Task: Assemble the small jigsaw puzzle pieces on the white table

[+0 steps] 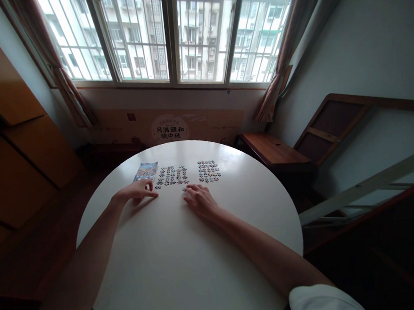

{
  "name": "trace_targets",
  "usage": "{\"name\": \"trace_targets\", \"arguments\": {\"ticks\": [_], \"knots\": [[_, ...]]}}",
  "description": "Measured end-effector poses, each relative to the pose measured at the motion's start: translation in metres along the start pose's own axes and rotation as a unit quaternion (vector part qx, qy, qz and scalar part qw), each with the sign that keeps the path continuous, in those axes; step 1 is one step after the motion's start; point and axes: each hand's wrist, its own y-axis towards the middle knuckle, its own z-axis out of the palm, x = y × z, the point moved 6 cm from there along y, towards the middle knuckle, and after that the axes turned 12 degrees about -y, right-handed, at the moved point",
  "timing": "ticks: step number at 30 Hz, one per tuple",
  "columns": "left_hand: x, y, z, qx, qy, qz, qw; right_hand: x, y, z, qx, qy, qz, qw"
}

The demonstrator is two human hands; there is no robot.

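Note:
Small jigsaw puzzle pieces lie in spaced rows on the white round table (178,251). One group of puzzle pieces (173,175) is at the middle left, another group of puzzle pieces (209,171) to its right. My left hand (135,190) hovers low by the near left corner of the first group, thumb stretched out and apart from the bent fingers, nothing visible between them. My right hand (200,199) rests on the table below the groups, fingers spread. Its index fingertip appears to touch a single puzzle piece (184,189). A colourful picture sheet or packet (146,171) lies just beyond my left hand.
Beyond the table stands a long printed cardboard panel (119,123) under the barred window (202,37). To the right are a wooden bench (273,148) and a leaning wooden frame (332,127). Orange-brown cabinets (39,143) line the left side.

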Motion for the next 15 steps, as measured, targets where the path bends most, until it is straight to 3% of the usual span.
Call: {"name": "trace_targets", "arguments": {"ticks": [15], "knots": [[0.0005,0.001,0.0,-0.007,-0.012,-0.012,1.0,0.0037,0.0065,0.0032,0.02,-0.029,0.007,0.999]]}}
